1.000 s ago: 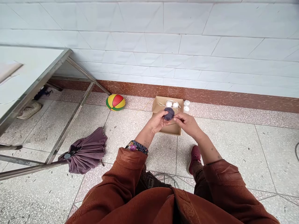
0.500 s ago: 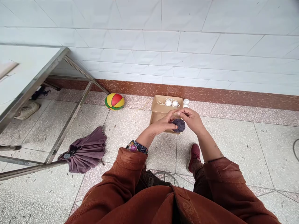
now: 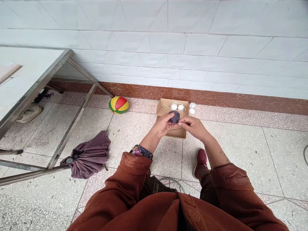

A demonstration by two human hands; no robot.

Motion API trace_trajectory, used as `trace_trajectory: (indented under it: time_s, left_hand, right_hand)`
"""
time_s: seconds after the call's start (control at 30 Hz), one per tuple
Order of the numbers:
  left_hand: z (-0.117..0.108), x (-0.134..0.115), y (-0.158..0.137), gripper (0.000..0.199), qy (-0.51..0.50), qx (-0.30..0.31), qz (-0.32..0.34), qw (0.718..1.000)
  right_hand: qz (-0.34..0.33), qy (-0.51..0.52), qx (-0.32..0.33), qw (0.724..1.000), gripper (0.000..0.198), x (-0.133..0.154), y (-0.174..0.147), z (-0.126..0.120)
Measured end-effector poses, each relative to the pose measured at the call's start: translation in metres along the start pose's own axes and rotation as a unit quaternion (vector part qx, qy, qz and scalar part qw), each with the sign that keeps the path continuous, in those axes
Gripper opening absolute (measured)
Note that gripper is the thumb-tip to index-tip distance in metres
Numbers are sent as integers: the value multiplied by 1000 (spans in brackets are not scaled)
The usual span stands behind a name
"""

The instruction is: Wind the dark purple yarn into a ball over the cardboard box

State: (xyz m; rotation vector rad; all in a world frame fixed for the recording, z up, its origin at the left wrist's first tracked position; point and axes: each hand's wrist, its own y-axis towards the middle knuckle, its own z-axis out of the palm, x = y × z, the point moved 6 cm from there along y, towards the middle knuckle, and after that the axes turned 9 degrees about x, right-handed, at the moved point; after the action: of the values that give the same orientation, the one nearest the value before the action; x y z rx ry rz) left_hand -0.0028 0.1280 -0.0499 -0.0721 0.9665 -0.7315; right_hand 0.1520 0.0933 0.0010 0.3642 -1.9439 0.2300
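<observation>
My left hand [image 3: 163, 125] holds a dark purple-grey ball of yarn [image 3: 174, 117], with the thumb lying over its top. Close to the ball's right side, the thumb and fingers of my right hand [image 3: 193, 125] are pinched together on the yarn's strand, which is barely visible. Below both hands an open cardboard box [image 3: 176, 133] rests on the floor, partly hidden by the left hand. In its raised lid part lie two white balls of yarn [image 3: 180, 107] with loose strands. Two more white balls [image 3: 192, 111] sit on the floor just right of the box.
A multicoloured ball [image 3: 118, 105] lies by the wall, left of the box. A folded purple umbrella [image 3: 90, 155] leans at the metal-framed table [image 3: 56, 65]. Under the table is a pale shoe [image 3: 30, 114]. The tiled wall [image 3: 156, 48] rises behind the box.
The ball of yarn has moved up and left and turned in my left hand, whose thumb now lies on top. My right hand has come slightly lower, beside the ball.
</observation>
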Motion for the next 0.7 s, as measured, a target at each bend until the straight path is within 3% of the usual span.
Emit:
trace_trajectory:
  time_s: [0.1, 0.2, 0.3, 0.4, 0.7]
  left_hand:
    - [4, 3, -3, 37, 75, 5, 1, 997]
    - [11, 3, -7, 42, 164, 19, 8, 986]
    - [22, 7, -10, 45, 217, 83, -9, 973]
    - [30, 13, -12, 46, 189, 140, -29, 971]
    - [41, 7, -18, 68, 67, 183, -10, 981]
  right_hand:
    - [-15, 21, 29, 999, 21, 7, -1, 3]
    - [-13, 28, -6, 999, 25, 6, -2, -5]
    - [-9, 21, -50, 998, 27, 2, -4, -14]
    - [-10, 22, -79, 997, 27, -1, -5, -19]
    - [71, 27, -138, 988, 30, -26, -4, -24]
